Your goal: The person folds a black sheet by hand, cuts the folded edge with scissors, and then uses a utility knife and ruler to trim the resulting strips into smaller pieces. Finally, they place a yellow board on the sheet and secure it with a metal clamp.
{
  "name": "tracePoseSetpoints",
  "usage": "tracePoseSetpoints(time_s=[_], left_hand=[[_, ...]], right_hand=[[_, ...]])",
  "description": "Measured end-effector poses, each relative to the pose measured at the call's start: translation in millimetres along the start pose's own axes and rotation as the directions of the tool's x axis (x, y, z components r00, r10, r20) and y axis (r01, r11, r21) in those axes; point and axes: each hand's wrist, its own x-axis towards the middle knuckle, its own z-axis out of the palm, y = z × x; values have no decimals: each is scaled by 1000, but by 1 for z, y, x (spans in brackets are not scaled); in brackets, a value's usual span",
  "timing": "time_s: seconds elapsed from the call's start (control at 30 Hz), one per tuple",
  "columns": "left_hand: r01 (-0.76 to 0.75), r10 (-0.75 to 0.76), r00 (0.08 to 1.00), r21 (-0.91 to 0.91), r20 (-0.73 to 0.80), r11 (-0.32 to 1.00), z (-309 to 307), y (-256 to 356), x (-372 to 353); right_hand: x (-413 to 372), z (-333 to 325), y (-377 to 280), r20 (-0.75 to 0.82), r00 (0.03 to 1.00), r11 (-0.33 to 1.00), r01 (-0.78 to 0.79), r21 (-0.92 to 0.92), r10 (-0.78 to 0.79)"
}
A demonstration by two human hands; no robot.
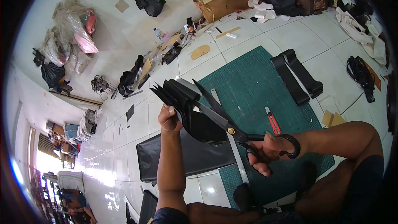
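Observation:
Folded layers of black sheet material (188, 114) are gripped in my left hand (169, 118), its fingers wrapped round their left edge. Through the handle loops of large black scissors (230, 130) go the fingers of my right hand (267, 147). The scissors' blades are spread, with the black layers at the lower blade. Beneath both hands lies a green cutting mat (248, 83), and a long metal ruler (238, 157) crosses it. A red utility knife (272, 121) rests on the mat just above my right hand.
A folded black strip (296, 76) overlaps the mat's upper right edge. A larger black sheet (182, 157) lies on the tiles to the left. Brown card pieces (333, 119) sit at the right. A cardboard box (226, 6) and piled cloth line the wall.

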Motion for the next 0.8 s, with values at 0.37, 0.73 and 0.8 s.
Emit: tracePoseSetpoints(time_s=[0.37,0.73,0.8], left_hand=[[-141,120,970,92,210,986,11,-2,2],[-104,105,992,-26,69,994,44,-1,6],[-98,99,995,-34,33,995,47,-2,6]], right_hand=[[5,13,-11,120,991,995,47,85,-57],[-4,23,-9,-40,992,990,123,68,-120],[-7,25,-10,-81,987,989,140,54,-135]])
